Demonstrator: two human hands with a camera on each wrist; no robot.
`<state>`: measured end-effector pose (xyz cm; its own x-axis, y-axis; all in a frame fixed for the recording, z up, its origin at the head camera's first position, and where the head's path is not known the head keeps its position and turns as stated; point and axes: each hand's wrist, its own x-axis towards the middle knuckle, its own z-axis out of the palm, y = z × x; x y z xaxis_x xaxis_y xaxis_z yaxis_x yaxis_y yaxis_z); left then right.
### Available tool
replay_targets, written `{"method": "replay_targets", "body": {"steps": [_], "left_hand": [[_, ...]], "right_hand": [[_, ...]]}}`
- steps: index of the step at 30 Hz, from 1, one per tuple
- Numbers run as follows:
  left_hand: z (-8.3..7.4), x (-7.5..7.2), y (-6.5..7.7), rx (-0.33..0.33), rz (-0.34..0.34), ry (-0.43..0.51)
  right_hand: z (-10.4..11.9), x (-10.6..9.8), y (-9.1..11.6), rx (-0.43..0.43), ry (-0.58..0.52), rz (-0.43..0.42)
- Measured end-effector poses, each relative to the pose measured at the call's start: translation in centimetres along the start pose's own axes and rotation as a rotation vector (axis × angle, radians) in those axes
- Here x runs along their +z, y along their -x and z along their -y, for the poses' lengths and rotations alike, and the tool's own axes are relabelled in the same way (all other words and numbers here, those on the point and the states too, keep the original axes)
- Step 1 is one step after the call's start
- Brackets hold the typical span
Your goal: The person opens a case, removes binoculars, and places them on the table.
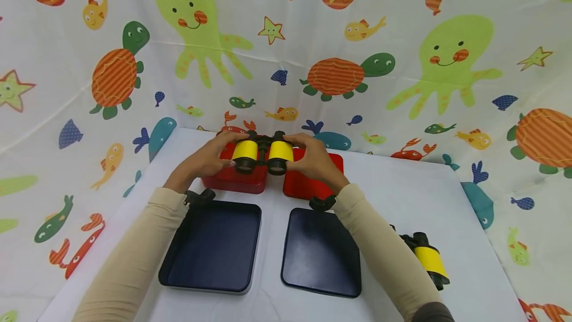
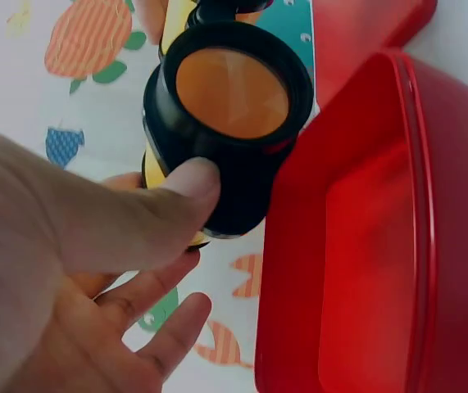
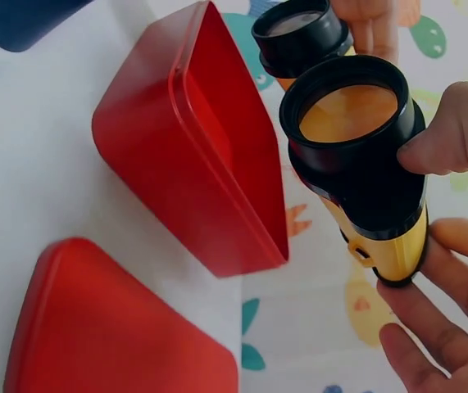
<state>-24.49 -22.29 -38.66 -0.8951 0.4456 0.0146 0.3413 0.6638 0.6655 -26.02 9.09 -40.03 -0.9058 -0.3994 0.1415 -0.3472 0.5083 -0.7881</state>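
Observation:
A pair of yellow and black binoculars point(image 1: 245, 149) is held up over an open red box point(image 1: 234, 186) at the back of the table. My left hand point(image 1: 209, 157) grips one barrel, its thumb pressed on the black end in the left wrist view. On the other barrel, my right hand point(image 1: 313, 157) has its thumb on the black end point(image 3: 365, 176) and fingers along the far side. Apart from the box, a red lid point(image 1: 308, 188) lies to its right, below the right hand. The red box point(image 2: 463, 213) looks empty inside in the left wrist view.
In front of the red box stands an open dark blue box point(image 1: 212, 250). A dark blue lid point(image 1: 321, 255) lies to its right. A second pair of yellow and black binoculars point(image 1: 431, 260) rests beyond my right forearm, partly hidden. A sea-animal curtain point(image 1: 286, 48) hangs behind the table.

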Motion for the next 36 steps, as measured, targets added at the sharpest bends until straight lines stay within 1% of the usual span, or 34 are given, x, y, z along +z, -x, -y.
{"method": "replay_targets", "body": {"steps": [6,10,17,25,30,36], "left_hand": [[-1.1,1.1,-0.6,0.038,-0.005,0.047],[-1.8,2.0,-1.1,0.084,-0.003,0.060],[-3.6,3.4,-2.1,0.118,0.011,0.079],[-5.3,5.5,-3.7,0.162,0.028,0.103],[-6.2,7.0,-4.9,0.215,0.036,0.108],[-7.6,8.8,-6.1,0.226,0.047,0.084]], "right_hand": [[-0.7,-1.5,1.4,-0.007,-0.021,-0.012],[-1.3,-2.7,2.4,-0.012,-0.007,-0.018],[-2.4,-4.8,4.1,-0.015,0.019,-0.037],[-3.8,-7.2,6.2,-0.018,0.021,-0.044],[-4.8,-8.7,7.6,-0.018,0.021,-0.043],[-5.8,-10.2,9.1,0.015,0.034,-0.057]]}}
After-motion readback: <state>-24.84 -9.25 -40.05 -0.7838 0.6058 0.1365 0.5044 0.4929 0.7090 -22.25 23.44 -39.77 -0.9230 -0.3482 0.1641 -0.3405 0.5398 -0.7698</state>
